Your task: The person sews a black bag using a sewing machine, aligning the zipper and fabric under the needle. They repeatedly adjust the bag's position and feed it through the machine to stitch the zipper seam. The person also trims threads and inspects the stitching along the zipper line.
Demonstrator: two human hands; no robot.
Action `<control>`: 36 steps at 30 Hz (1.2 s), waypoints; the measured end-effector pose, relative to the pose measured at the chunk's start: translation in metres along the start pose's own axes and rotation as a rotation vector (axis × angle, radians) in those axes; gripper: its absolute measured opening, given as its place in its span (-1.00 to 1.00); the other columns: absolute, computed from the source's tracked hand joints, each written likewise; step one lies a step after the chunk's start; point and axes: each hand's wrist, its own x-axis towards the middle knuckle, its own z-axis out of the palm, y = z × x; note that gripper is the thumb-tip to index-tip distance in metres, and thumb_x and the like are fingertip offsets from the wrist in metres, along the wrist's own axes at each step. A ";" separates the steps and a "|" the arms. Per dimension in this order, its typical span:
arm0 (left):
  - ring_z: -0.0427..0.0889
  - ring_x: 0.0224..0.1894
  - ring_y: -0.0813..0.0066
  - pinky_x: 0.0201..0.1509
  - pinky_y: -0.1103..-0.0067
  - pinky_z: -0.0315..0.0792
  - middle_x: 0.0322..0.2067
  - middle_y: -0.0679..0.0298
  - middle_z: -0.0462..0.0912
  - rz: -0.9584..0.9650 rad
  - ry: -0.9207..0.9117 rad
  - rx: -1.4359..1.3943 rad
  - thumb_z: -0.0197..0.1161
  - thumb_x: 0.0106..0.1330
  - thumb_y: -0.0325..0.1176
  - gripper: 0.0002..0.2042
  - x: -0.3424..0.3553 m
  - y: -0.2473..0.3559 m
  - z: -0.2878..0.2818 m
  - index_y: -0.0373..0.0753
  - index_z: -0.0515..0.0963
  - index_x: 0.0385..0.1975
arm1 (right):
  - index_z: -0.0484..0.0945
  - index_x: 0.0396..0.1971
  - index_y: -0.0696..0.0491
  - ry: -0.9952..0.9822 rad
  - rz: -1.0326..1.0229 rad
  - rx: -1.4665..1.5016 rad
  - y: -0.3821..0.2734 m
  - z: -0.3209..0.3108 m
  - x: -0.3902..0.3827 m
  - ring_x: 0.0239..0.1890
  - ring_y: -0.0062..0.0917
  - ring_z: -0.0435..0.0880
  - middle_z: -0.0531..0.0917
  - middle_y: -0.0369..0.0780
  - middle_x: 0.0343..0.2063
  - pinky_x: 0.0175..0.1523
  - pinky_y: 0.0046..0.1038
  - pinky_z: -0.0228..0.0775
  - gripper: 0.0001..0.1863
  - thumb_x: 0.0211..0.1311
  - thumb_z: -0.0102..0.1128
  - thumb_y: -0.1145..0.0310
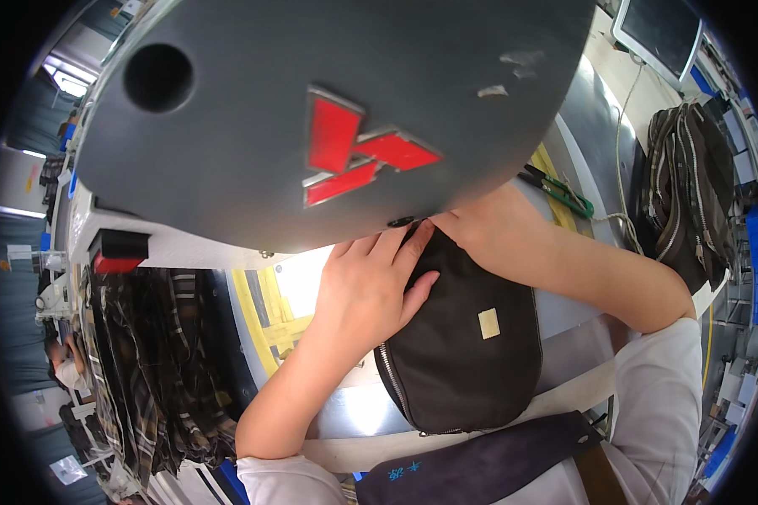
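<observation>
A black fabric bag piece (455, 362) lies on the work surface in front of me. A zip curves along its left side and lower end, and a small yellow patch (488, 324) sits on its face. My left hand (370, 286) rests at its upper left with the fingers stretched out and the fingertips at the fabric's far end. Opposite, my right hand (493, 236) has its fingers curled in, gripping the fabric's upper edge. Overhead, a big dark grey machine head (253, 143) with red shapes on it hides the fabric's far end and some right fingertips.
Green-handled snips (564, 192) lie beyond my right wrist. Dark zipped bag pieces (686, 194) are heaped at the right. Plaid fabric pieces (156, 362) hang in a pile at the left. Yellow tape (265, 320) marks the surface, and a screen (659, 38) stands far right.
</observation>
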 end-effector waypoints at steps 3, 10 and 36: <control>0.54 0.04 0.21 0.11 0.35 0.41 0.00 0.20 0.52 -0.010 -0.007 0.028 0.36 0.06 -0.25 -0.56 0.000 0.003 0.000 -0.21 0.57 -0.01 | 0.60 -0.42 0.12 -0.014 -0.008 -0.032 -0.006 0.000 -0.004 -0.21 -0.49 0.49 0.53 -0.28 -0.30 -0.20 -0.49 0.39 -0.83 -0.03 0.16 0.38; 0.56 0.00 0.16 0.08 0.32 0.45 0.01 0.18 0.55 -0.052 0.039 -0.091 0.38 0.03 -0.36 -0.59 0.001 0.000 0.000 -0.24 0.58 -0.05 | 0.63 -0.41 0.13 0.006 -0.007 -0.061 -0.005 0.002 -0.007 -0.24 -0.50 0.47 0.51 -0.27 -0.33 -0.23 -0.51 0.37 -0.79 -0.07 0.16 0.37; 0.62 -0.12 0.26 -0.05 0.44 0.53 -0.13 0.22 0.63 0.008 0.156 0.086 0.20 0.08 -0.62 -0.75 0.005 -0.002 0.015 -0.35 0.59 -0.20 | 0.61 -0.46 0.09 0.010 0.044 -0.105 -0.010 0.005 -0.008 -0.26 -0.51 0.46 0.49 -0.29 -0.34 -0.22 -0.52 0.36 -0.84 -0.07 0.15 0.37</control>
